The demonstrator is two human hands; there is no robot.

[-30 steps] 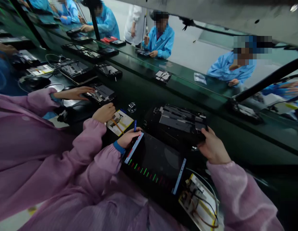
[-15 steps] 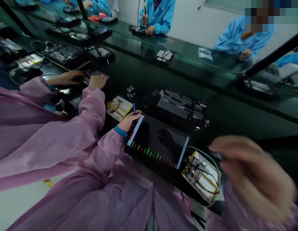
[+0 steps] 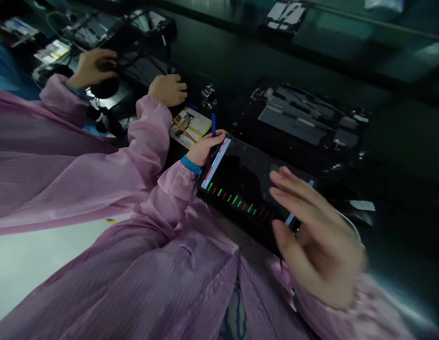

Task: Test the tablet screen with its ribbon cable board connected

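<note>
A tablet-like touchscreen (image 3: pixel 251 174) with rows of green and red text slants across my lap at the table edge. My left hand (image 3: pixel 205 147), with a blue band at the wrist, grips its left edge. A blue pen-like stick (image 3: pixel 213 125) rises beside that thumb; whether the hand holds it I cannot tell. Over the screen's right end hovers my right hand (image 3: pixel 322 236), slightly blurred, fingers apart and nothing visible in them. It covers most of the board and wires beside the screen; a white cable (image 3: pixel 350 224) shows past it.
Behind the screen lies an opened black device (image 3: pixel 300 118) with its inner parts exposed. A small metal fixture (image 3: pixel 208 96) and a yellow-edged board (image 3: pixel 191 126) are left of it. A co-worker's hands (image 3: pixel 92 68) work at the left. Another opened device (image 3: pixel 285 16) is farther back.
My right hand has moved left from beyond the board to above the screen's right end, and its fingers have spread. The view has tilted down. The co-worker's nearer hand has shifted off their device.
</note>
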